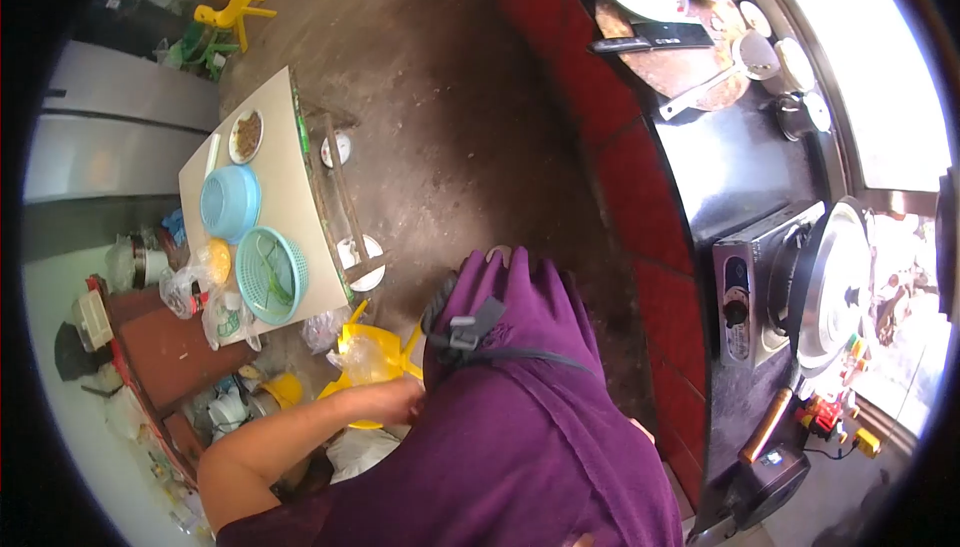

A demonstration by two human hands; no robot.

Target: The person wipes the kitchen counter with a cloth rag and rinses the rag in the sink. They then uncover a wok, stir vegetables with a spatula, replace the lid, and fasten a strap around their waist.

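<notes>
My left hand (404,402) hangs beside my waist, close against my purple clothing (520,407); its fingers are hidden, so whether it holds anything does not show. Just beyond it stands a yellow plastic chair (408,355) with a clear plastic bag (365,359) on it. Below that hand is a whitish bag (362,453). Of my right hand (643,431), only a sliver of skin shows past my right side, near the red-fronted counter (672,347). A dark strap with a grey buckle (464,334) crosses my waist.
On the left, a table (285,152) holds a blue basin (230,203), a green colander (272,315) and a plate of food (247,137). The counter bears a cleaver (675,37) on a chopping board (690,77), and a lidded wok (838,287) on a stove (745,297).
</notes>
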